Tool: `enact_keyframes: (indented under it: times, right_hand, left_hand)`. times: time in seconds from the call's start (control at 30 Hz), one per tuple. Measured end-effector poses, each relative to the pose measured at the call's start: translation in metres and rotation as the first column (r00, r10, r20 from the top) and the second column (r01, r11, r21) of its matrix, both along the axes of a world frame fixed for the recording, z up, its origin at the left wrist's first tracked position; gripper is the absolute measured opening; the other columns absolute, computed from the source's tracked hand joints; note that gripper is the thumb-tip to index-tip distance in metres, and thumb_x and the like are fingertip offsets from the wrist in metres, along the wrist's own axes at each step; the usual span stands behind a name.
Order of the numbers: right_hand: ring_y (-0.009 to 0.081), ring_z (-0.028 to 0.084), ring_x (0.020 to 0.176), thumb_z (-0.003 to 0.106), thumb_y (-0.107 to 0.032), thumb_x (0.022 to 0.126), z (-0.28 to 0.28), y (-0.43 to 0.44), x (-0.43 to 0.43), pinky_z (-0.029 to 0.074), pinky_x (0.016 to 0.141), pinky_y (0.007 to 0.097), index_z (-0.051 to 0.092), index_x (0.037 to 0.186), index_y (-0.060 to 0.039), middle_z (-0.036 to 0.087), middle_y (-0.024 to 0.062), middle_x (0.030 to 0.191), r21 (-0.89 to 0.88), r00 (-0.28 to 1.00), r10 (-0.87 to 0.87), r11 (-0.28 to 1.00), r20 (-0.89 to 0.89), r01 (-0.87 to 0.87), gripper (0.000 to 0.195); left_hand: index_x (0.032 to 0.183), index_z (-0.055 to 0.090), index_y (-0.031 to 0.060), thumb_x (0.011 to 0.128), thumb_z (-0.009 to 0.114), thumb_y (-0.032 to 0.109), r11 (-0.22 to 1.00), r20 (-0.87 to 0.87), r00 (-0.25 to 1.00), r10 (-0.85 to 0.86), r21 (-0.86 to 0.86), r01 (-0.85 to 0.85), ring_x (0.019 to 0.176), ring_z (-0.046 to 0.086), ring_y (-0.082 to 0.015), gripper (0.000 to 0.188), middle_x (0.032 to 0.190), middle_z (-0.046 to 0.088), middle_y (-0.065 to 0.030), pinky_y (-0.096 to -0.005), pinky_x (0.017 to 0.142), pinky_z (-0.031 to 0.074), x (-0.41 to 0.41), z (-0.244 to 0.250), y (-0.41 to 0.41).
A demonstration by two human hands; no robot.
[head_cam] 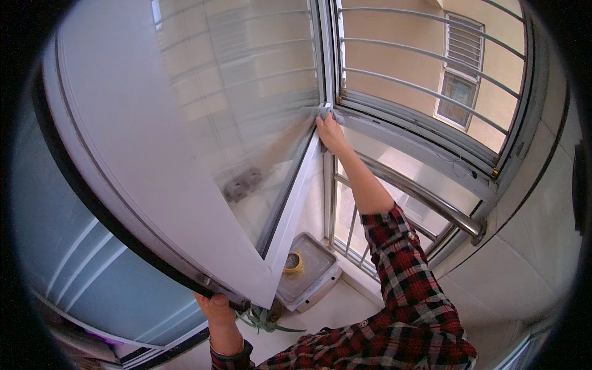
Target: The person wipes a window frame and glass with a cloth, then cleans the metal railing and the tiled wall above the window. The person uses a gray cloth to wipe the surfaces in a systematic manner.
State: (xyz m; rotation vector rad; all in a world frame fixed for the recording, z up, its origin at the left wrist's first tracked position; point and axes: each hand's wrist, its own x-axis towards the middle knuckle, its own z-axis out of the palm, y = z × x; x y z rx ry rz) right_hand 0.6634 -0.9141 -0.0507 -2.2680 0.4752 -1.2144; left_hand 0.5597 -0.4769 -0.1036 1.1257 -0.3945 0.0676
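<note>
A white-framed glass window sash (290,231) stands swung inward before me. My left hand (216,305) grips its lower outer corner, the fingers partly hidden by the frame. With my right arm stretched forward, my right hand (329,132) presses a grey cloth (336,117) against the far end of the sash's bottom rail, close to the window's upright post (327,51). Most of the cloth is hidden under the fingers. The glass pane (259,138) mirrors the right forearm and cloth.
Metal bars (416,46) cross the window opening at right. Below the sill (411,138) runs a steel handrail (416,189). A lidded plastic box (314,273) with a yellow-rimmed round container (292,262) sits on the floor, beside a spiky-leaved plant (262,320). A frosted glass panel (92,259) stands at left.
</note>
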Motion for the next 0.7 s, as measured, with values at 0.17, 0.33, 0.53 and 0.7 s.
enact_keyframes:
  times: [0.17,0.33,0.53,0.7]
  right_hand:
    - [0.0448,0.055,0.087,0.046,-0.028,0.088,-0.010,0.002,0.003,0.042,0.076,0.0483,0.050,0.091,0.0055,0.057,0.0305,0.090,0.147,0.991,0.003,0.989,0.135,-0.023,0.034]
    - [0.0295,0.053,0.066,0.048,-0.022,0.089,-0.032,0.122,-0.070,0.040,0.060,0.0405,0.051,0.090,0.0001,0.050,0.0162,0.068,0.165,0.947,0.225,0.950,0.228,-0.265,0.022]
    - [0.0283,0.049,0.085,0.035,-0.032,0.093,0.018,0.226,-0.149,0.038,0.079,0.0381,0.045,0.114,0.0016,0.052,0.0135,0.088,-0.076,0.703,0.676,0.731,0.221,-0.678,0.041]
    - [0.0402,0.047,0.077,0.044,-0.021,0.086,0.072,0.240,-0.134,0.037,0.070,0.0456,0.047,0.089,0.0024,0.050,0.0203,0.085,-0.372,0.882,0.469,0.828,0.050,-0.420,0.024]
  left_hand:
    - [0.126,0.040,0.0063,0.058,0.076,0.054,0.999,-0.048,0.998,-0.031,0.023,0.032,0.107,0.048,-0.0186,0.091,0.117,0.049,-0.0024,-0.0330,0.089,0.040,0.006,0.008,-0.008]
    - [0.123,0.042,0.0049,0.063,0.076,0.047,1.000,-0.050,0.998,-0.023,-0.003,0.023,0.101,0.050,-0.0169,0.080,0.112,0.052,-0.0028,-0.0321,0.087,0.041,-0.002,0.026,-0.010]
    - [0.117,0.045,0.0050,0.075,0.069,0.026,0.995,0.069,0.993,-0.099,-0.005,0.099,0.095,0.053,-0.0157,0.053,0.105,0.054,-0.0023,-0.0313,0.086,0.041,0.003,0.025,-0.008]
    - [0.115,0.048,0.0011,0.080,0.064,0.019,0.930,0.210,0.922,-0.326,-0.107,0.353,0.093,0.054,-0.0128,0.042,0.102,0.058,-0.0016,-0.0270,0.082,0.043,-0.005,0.044,-0.020]
